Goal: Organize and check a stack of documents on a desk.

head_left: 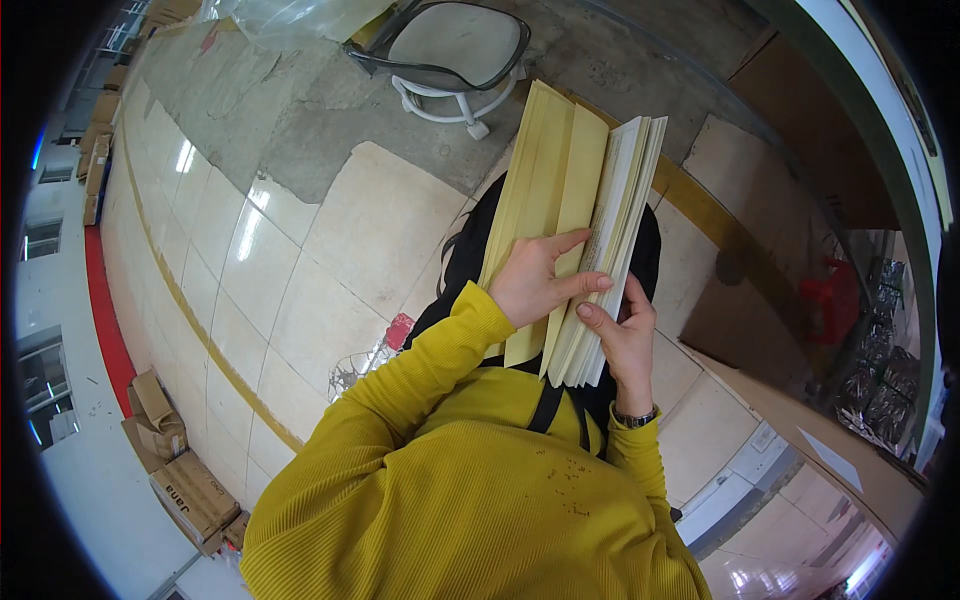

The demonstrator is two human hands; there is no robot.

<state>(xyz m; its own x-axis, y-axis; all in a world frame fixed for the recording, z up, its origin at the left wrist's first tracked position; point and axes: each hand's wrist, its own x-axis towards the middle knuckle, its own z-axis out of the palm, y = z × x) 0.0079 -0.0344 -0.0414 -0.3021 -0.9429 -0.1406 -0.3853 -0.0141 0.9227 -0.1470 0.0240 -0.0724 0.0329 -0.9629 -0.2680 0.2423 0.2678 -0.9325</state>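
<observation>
Head view: both hands' fingers (590, 283) hold a yellow-covered book (570, 220); brown cartons (180, 480) lie lower left.

A stack of paper sheets (575, 210) is held upright in front of the chest, between the left hand (535, 280) on its left face and the right hand (622, 335) at its lower right edge. A chair (450, 50) is placed beyond it; cardboard boxes (180, 470) are stacked far left.
</observation>
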